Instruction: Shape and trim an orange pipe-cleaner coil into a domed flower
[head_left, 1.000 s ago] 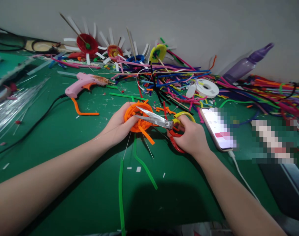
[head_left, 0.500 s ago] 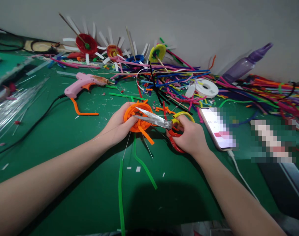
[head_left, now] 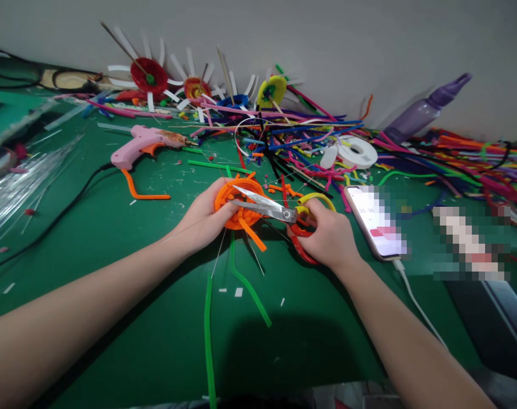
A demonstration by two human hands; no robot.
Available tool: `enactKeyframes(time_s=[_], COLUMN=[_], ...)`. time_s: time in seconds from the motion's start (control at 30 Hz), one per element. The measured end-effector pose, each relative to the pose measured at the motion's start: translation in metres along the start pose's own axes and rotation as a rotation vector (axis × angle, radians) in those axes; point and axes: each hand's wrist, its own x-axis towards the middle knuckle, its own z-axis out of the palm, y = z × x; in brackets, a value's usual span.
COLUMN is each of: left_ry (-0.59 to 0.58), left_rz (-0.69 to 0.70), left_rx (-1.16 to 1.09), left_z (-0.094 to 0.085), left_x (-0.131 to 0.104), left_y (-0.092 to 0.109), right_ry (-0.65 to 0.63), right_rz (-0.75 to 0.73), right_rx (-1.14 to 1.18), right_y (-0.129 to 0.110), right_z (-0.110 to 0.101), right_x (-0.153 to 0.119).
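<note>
Held in my left hand is a round orange pipe-cleaner piece, woven like a shallow bowl, with my thumb over its left edge. Thin wires stick out of it, and a loose orange end points down to the right. My right hand grips scissors by their yellow and red handles. The blades are parted and reach over the orange piece; whether anything lies between them I cannot tell. Below, green pipe cleaners hang or lie near the wires.
A pink glue gun lies at left with its black cord. Across the back are pipe cleaners, flower-like pieces, a ribbon spool and a purple bottle. To the right lies a phone on a white cable.
Almost nothing differs. Both hands, the scissors and the orange piece keep practically the same position, with the blades still parted.
</note>
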Motion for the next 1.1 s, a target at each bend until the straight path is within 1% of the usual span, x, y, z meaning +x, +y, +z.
enactKeyframes(time_s=[0.17, 0.33, 0.5, 0.63, 0.8, 0.87, 0.97, 1.1], left_ry=[-0.028, -0.042, -0.029, -0.019, -0.008, 0.0, 0.016, 0.067], left_rz=[0.015, 0.022, 0.099, 0.081, 0.071, 0.072, 0.054, 0.032], left_rx=[0.031, 0.077, 0.155, 0.156, 0.122, 0.087, 0.014, -0.051], left_z=[-0.0017, -0.0013, -0.0011, -0.001, 0.0001, 0.0004, 0.0006, 0.0011], left_x=[-0.001, -0.0007, 0.0017, 0.0027, 0.0018, 0.0011, 0.0004, 0.0006], left_y=[-0.0001, 0.002, 0.0025, 0.0008, 0.0009, 0.0007, -0.0008, -0.0017], right_ry=[-0.024, -0.049, -0.098, -0.076, -0.041, -0.027, 0.001, 0.041], right_rz=[0.026, 0.008, -0.038, -0.064, -0.056, -0.033, 0.022, 0.086], right_rx=[-0.015, -0.074, -0.078, -0.067, -0.093, -0.082, 0.005, 0.071], right_y=[-0.0004, -0.0006, -0.0013, -0.0009, 0.0001, 0.0005, 0.0017, 0.0041], right_z=[-0.0004, 0.001, 0.0027, 0.0038, 0.0032, 0.0024, 0.0012, 0.0007], right_x=[0.0, -0.0004, -0.0001, -0.0012, -0.0012, -0.0006, 0.0003, 0.0012])
